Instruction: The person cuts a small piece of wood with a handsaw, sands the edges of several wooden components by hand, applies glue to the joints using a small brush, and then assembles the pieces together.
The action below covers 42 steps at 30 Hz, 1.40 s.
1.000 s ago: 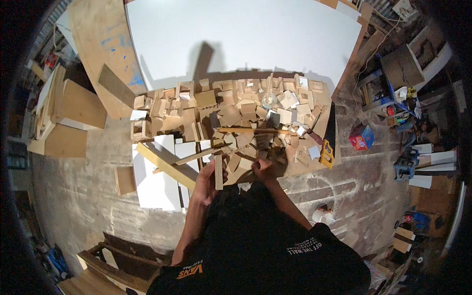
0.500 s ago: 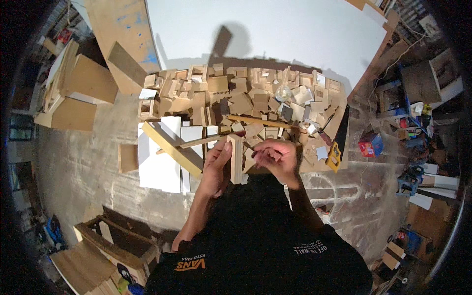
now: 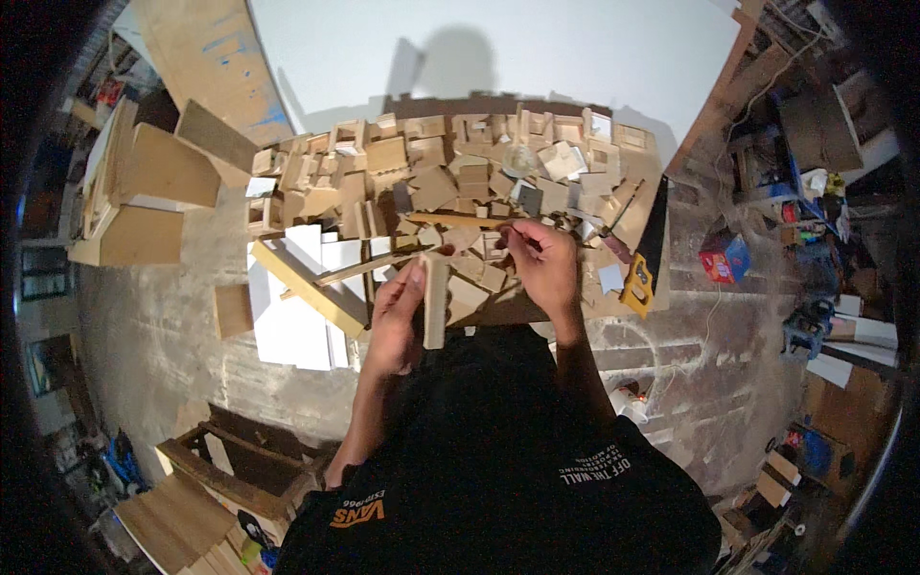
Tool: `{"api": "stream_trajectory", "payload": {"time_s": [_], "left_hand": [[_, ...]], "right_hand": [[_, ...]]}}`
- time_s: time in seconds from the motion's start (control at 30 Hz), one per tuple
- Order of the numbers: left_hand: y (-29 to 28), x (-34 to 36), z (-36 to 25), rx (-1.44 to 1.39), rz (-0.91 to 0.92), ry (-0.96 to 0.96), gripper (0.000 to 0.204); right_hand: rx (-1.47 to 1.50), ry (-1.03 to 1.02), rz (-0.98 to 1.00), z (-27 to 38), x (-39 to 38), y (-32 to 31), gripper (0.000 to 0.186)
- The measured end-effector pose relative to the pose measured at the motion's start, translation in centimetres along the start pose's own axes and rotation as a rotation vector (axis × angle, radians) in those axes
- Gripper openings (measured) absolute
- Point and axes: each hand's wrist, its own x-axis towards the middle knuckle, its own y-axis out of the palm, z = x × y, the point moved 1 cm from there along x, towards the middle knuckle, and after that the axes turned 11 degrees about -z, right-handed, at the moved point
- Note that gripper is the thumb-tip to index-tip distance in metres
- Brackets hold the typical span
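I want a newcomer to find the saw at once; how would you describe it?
From the large white panel, come down to the heap of beige offcuts, then to its right edge, past the right hand. There lies the saw, dark blade pointing toward the panel; its bright yellow handle sets it apart from the offcuts.

Woodworking workshop: yellow-handled saw [image 3: 655, 240], heaped wood pieces [image 3: 434, 188], scuffed floor [image 3: 153, 345].

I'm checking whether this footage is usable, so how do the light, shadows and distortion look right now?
Head view: a rounded dark shadow falls on the large white panel; head view: the white flat pieces left of the left hand look bright, with little detail; head view: the fisheye picture darkens to black at its corners.
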Motion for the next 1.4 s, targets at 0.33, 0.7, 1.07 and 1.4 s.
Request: {"api": "stream_trajectory", "payload": {"time_s": [0.33, 0.7, 1.07, 1.4], "left_hand": [[0.1, 1.0, 4.0, -0.124, -0.036, -0.166, 0.057], [4.0, 0.9, 3.4, 0.000, 0.063, 0.115, 0.052], [6.3, -2.2, -2.4, 0.627, -0.142, 1.000, 0.034], [7.7, -2.5, -2.2, 0.543, -0.257, 0.887, 0.035]], "right_hand": [[-0.809, 0.099, -0.082, -29.2, -4.4, -15.7, 0.030], [-0.978, -0.189, -0.213, -28.4, 3.2, -17.3, 0.032], [-0.561, -0.050, -0.583, -25.4, 2.6, -18.2, 0.027], [0.101, -0.095, -0.448, -11.8, 2.5, -12.5, 0.035]]}}
